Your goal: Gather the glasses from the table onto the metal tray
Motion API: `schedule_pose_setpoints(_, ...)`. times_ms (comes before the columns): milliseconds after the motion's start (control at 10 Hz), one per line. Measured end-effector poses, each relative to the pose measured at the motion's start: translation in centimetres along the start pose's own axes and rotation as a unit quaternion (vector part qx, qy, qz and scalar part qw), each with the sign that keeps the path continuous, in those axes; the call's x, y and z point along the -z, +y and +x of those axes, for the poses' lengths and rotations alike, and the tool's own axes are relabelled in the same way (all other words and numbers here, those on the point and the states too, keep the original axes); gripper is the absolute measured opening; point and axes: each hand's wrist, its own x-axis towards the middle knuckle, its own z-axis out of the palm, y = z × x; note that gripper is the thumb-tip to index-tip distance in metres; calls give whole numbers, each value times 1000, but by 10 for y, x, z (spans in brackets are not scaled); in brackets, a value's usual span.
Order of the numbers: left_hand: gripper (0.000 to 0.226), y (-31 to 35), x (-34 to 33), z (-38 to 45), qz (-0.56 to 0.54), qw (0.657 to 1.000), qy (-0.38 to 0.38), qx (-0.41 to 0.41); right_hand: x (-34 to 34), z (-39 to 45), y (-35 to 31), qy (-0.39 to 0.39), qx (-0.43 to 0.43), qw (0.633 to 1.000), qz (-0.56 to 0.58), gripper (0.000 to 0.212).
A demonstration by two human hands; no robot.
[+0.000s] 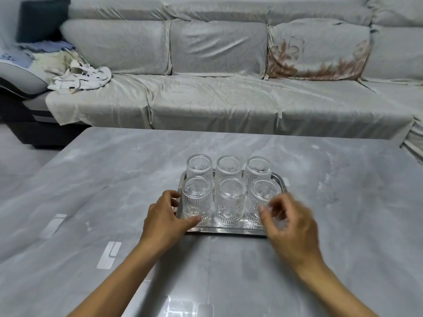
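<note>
Several clear ribbed glasses stand upside down in two rows on the metal tray (pixel 225 231) in the middle of the grey table (pixel 114 179). My left hand (pixel 166 217) rests at the tray's left edge, its thumb and fingers against the near-left glass (pixel 197 199). My right hand (pixel 290 221), blurred, hovers at the tray's right near corner with fingers curled beside the near-right glass (pixel 261 197); whether it touches the glass cannot be told. The near-middle glass (pixel 231 202) stands between them untouched.
A long sofa under a pale cover (pixel 229 94) runs behind the table's far edge. Crumpled white cloth (pixel 80 80) and folded clothes lie on its left end. Floor shows to the left of the table.
</note>
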Motion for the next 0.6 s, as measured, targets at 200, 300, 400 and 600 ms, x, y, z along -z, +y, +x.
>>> schedule_pose_setpoints(200, 52, -7, -4, -3, 16, 1000, -10, -11, -28, -27, -8, -333, 173, 924, -70, 64)
schedule_pose_setpoints(300, 45, -12, -1, 2, 7, 1000, -3, -25, -30, -28, -3, -323, 166, 928, -83, 68)
schedule_pose_setpoints(400, 44, -13, -4, 1, 0, 1000, -10, -23, -31, -28, -6, -321, 180, 927, -71, 68)
schedule_pose_setpoints(600, 47, 10, 26, -5, -120, 990, 50, -63, 14, -7, -32, -111, 183, 974, 69, 31)
